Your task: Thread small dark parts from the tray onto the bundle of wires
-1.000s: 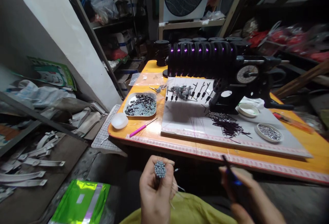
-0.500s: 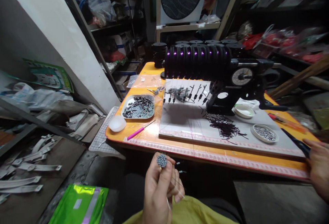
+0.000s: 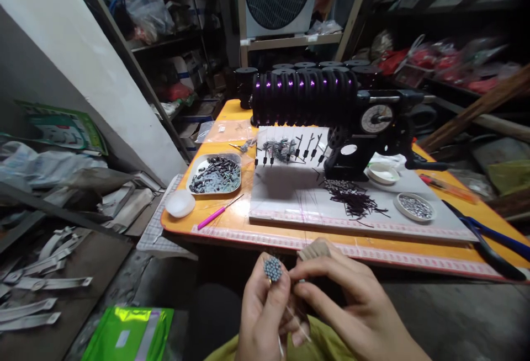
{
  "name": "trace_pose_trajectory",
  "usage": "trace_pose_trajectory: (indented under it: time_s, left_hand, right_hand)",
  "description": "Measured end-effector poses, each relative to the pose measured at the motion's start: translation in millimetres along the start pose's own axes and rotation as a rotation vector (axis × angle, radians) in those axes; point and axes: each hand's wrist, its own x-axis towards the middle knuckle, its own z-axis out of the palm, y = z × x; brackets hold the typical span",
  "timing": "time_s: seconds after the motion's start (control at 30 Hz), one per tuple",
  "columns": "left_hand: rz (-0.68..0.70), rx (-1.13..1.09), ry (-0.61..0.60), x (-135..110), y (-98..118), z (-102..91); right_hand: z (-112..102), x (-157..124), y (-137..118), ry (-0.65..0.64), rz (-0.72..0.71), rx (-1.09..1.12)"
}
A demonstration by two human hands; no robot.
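Observation:
My left hand is closed around a round cluster of small grey-blue beads, which shows above the thumb. Pale thin strands hang below its fingers. My right hand is beside it, thumb and index finger pinched close to the cluster. What sits between those fingertips is mostly hidden; only a tiny pale piece shows. A beige cover wraps one finger of the right hand. A tool like pliers with long black and blue handles lies at the table's right edge.
The orange table holds a tray of dark and grey tube beads, a pink-handled hook tool, a white cup and a black machine with spools. Dark cut pieces and a silver-bead dish lie on the white board.
My right hand has left the tool at the table's right edge and come to the bead cluster in my left hand. The view has shifted slightly right.

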Motion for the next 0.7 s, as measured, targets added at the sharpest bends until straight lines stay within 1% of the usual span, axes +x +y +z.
trace_pose_trajectory:
  time_s: [0.07,0.13,0.2,0.23,0.27,0.33,0.37,0.4,0.43,0.47,0.5,0.53,0.63,0.7]
  left_hand:
    - [-0.017,0.025,-0.128,1,-1,-6.6]
    - [-0.024,0.043,-0.273,3,-2,-14.8]
    - [-0.057,0.062,-0.377,4,0,-22.3]
    - [-0.078,0.108,-0.402,4,4,-24.9]
    - [-0.093,0.199,-0.413,4,9,-26.3]
    - [-0.081,0.5,-0.421,3,23,-25.0]
    - [-0.032,0.662,-0.442,3,31,-22.5]
    - [0.029,0.778,-0.474,3,39,-19.4]
    - [0.099,0.845,-0.5,3,46,-16.2]
    - [0.156,0.866,-0.511,3,52,-13.5]
    - [0.208,0.845,-0.494,2,56,-11.8]
    - [0.261,0.795,-0.444,2,57,-11.4]
    - [0.381,0.576,-0.202,-1,54,-17.9]
    - [0.416,0.459,-0.069,-2,51,-26.1]
  right_hand:
    - [0,3,3,-0.007,0.028,0.04]
    - [-4,6,5,-0.044,0.069,0.049]
    - [-9,9,4,-0.12,0.101,0.054]
    - [-12,11,3,-0.177,0.119,0.055]
    - [-14,14,2,-0.238,0.136,0.054]
    - [-18,20,-1,-0.359,0.161,0.044]
    - [-19,23,-3,-0.413,0.167,0.046]
    - [-20,27,-5,-0.458,0.168,0.055]
    - [-20,30,-7,-0.498,0.161,0.073]
    - [-20,33,-9,-0.531,0.147,0.101]
    - [-20,37,-12,-0.568,0.133,0.13]
    - [-19,40,-15,-0.602,0.115,0.151]
    - [-20,58,-27,-0.698,0.047,0.13]
    - [-19,76,-31,-0.753,-0.008,0.075]
